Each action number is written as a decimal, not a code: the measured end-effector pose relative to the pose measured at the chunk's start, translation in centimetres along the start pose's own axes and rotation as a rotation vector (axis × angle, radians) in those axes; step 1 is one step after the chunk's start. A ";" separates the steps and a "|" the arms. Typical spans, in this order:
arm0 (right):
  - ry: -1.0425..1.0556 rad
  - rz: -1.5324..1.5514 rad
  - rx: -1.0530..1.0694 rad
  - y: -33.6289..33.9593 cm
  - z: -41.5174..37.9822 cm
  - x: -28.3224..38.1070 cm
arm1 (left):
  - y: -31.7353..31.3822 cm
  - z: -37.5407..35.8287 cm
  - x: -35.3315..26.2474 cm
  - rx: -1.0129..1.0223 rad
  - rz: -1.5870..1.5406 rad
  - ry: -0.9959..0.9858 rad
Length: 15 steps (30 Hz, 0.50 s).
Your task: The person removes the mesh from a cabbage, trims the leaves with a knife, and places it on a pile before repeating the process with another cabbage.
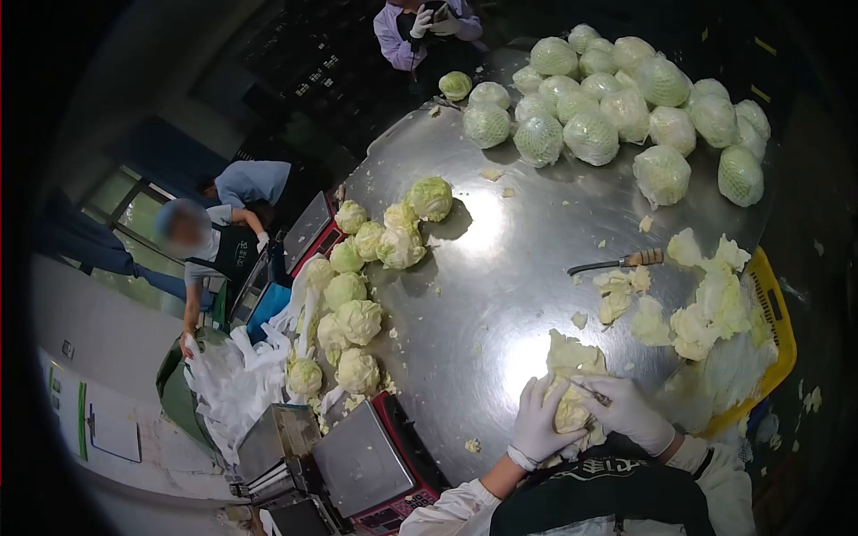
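Observation:
My left hand (539, 418), in a white glove, is closed around the side of a pale cabbage (572, 413) at the table's near edge. The cabbage's loose outer leaves (574, 350) stick out beyond my fingers. My right hand (633, 414), also gloved, is closed on a small knife (590, 391) whose short dark blade lies against the cabbage; its handle is hidden in my grip. Farther up the table lies another knife (617, 262) with a wooden handle.
Trimmed leaves (706, 308) pile beside a yellow crate (776, 313) on the right. Bare cabbages (359, 322) line the left side, near red scales (366, 460). Wrapped cabbages (592, 136) fill the far end. A co-worker (219, 241) reaches into white netting (237, 380); other people stand behind.

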State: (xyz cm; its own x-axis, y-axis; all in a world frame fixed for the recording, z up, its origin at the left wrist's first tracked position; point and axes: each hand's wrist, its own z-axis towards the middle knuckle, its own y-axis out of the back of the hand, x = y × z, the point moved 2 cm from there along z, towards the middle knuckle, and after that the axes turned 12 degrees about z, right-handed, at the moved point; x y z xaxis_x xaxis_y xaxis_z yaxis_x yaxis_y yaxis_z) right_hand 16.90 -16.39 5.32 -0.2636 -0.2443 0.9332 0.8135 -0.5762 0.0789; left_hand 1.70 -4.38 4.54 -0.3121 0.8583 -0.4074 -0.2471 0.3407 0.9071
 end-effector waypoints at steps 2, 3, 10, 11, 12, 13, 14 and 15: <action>-0.184 0.114 -0.066 0.7 -0.7 -1.7 | 0.6 0.6 -0.5 0.001 0.021 -0.004; -0.369 0.230 -0.133 1.2 -1.3 -2.8 | 0.8 0.7 -0.6 0.003 0.044 -0.005; -0.435 0.179 -0.756 10.6 -2.0 -6.3 | 0.2 1.1 2.2 -0.012 -0.379 0.187; -0.259 0.035 -0.695 10.8 -1.5 -5.5 | -0.2 1.0 2.0 -0.049 -0.303 0.169; -0.087 -0.109 -0.623 10.2 -1.2 -4.5 | -0.8 0.9 2.1 -0.045 -0.379 0.192; -0.288 -0.056 -0.544 9.4 -1.3 -3.4 | -1.5 1.0 2.4 -0.043 -0.450 0.215; -0.485 0.010 -0.463 8.3 -1.2 -2.2 | -2.4 0.8 2.9 -0.054 -0.504 0.207; -0.416 -0.074 -0.340 7.2 -0.8 -1.0 | -2.3 0.8 2.7 -0.033 -0.521 0.196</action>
State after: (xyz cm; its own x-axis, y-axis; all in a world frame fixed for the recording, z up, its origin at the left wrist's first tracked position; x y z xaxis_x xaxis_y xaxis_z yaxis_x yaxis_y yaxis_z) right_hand 22.57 -20.92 4.68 -0.0301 0.0955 0.9950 0.5687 -0.8170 0.0956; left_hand 2.12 -2.55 1.41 -0.3049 0.4910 -0.8161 -0.4420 0.6861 0.5779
